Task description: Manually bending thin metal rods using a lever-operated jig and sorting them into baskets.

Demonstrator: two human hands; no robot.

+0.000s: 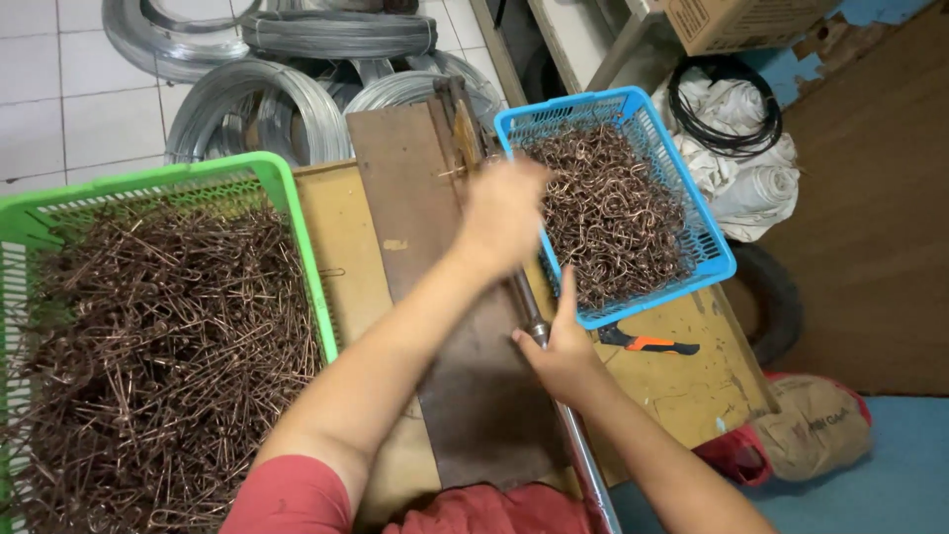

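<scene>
My left hand is blurred and hovers over the top of a dark metal plate, beside the blue basket's left rim; whether it holds a wire I cannot tell. My right hand is closed around a long steel lever bar that runs along the plate's right side up to a bending jig. The blue basket is full of bent copper-coloured hooks. A green basket on the left is heaped with copper-coloured wire pieces.
Orange-handled pliers lie on the wooden bench below the blue basket. Coils of steel wire sit on the tiled floor behind. To the right are a black cable coil on white cloth, a cardboard box, a tyre and a sack.
</scene>
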